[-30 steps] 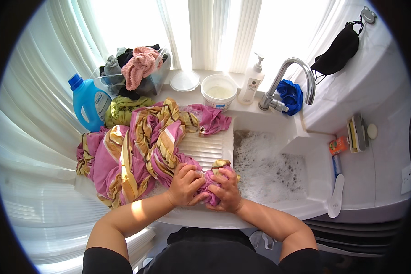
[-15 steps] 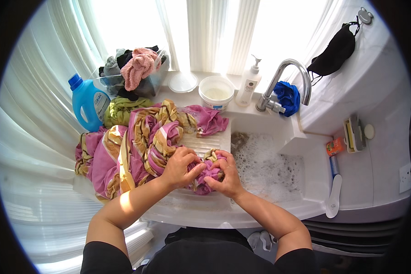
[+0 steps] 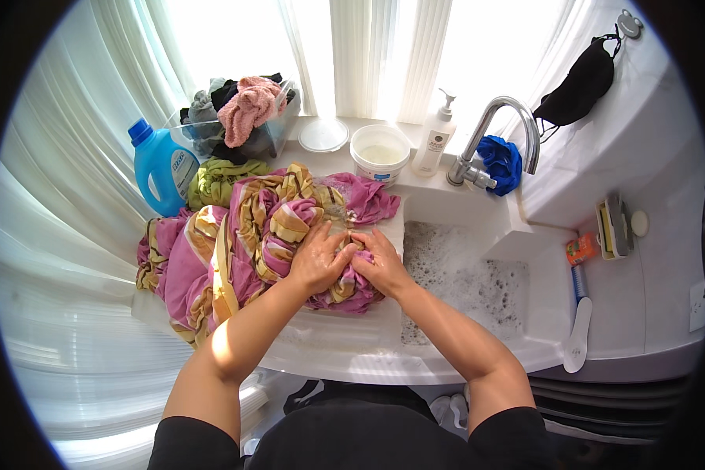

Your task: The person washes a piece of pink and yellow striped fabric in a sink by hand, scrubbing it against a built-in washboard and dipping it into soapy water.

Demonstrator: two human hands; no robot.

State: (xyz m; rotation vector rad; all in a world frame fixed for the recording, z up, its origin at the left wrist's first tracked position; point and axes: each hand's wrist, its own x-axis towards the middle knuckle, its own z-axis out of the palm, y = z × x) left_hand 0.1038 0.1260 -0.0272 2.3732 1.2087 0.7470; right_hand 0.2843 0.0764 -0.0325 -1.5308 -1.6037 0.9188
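Note:
A large pink cloth with yellow and brown stripes (image 3: 188, 266) lies bunched over the ribbed washboard part of the white sink (image 3: 478, 362). My left hand (image 3: 319, 258) grips a wet fold of it, its thumb toward the right. Close beside it, my right hand (image 3: 379, 263) holds the same bunch, fingers bent into the fabric. The fingertips of both are partly hidden in the folds. Part of the bunch bulges out below my hands, toward me. To the right, foamy greyish water (image 3: 470, 290) fills the basin.
Behind the cloth stand a blue detergent bottle (image 3: 163, 174), a clear bin of clothes (image 3: 278, 129), a round lid (image 3: 323, 135), a white tub (image 3: 380, 153) and a pump bottle (image 3: 433, 141). A chrome faucet (image 3: 489, 117) arches beside a blue cloth (image 3: 500, 164). A white-handled brush (image 3: 577, 333) lies right.
Both hands have moved away from me across the washboard, pushing the gripped cloth. The bunch now spreads out nearer to me, below my hands. The whole view has shifted slightly.

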